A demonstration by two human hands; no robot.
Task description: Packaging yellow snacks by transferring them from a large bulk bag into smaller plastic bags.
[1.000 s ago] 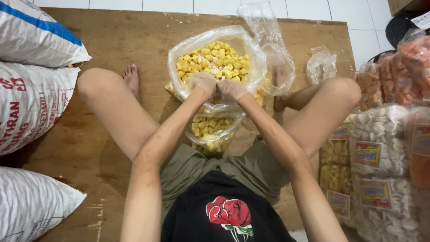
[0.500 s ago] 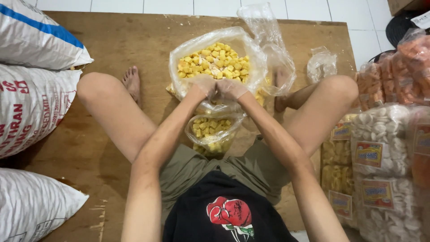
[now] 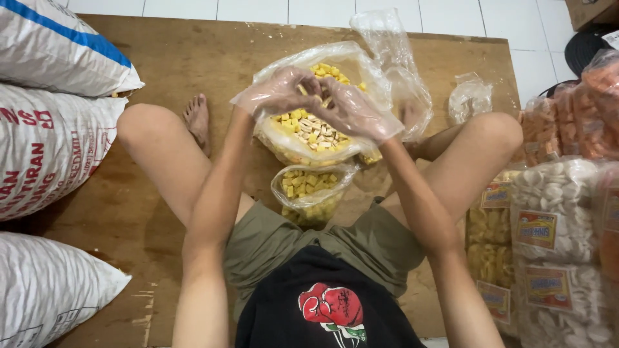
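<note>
left hand [image 3: 274, 93] and right hand [image 3: 351, 106], plastic-gloved, cupped over big bag [image 3: 309, 132], centre frame, grip unclear | yellow snack pieces [image 3: 306, 125]: light, brittle | small bag [image 3: 309, 190]: thin, floppy, grip rim

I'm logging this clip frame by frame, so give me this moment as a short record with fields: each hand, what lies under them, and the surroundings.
left hand: left hand in a clear plastic glove, raised over the large bag, fingers curled
right hand: right hand gloved too, touching the left
large bag: clear plastic, open, full of yellow snack pieces
small bag: small bag between the legs, open, partly filled with the same pieces
surface: wooden board
left side: white sacks
right side: packed snack bags
</note>
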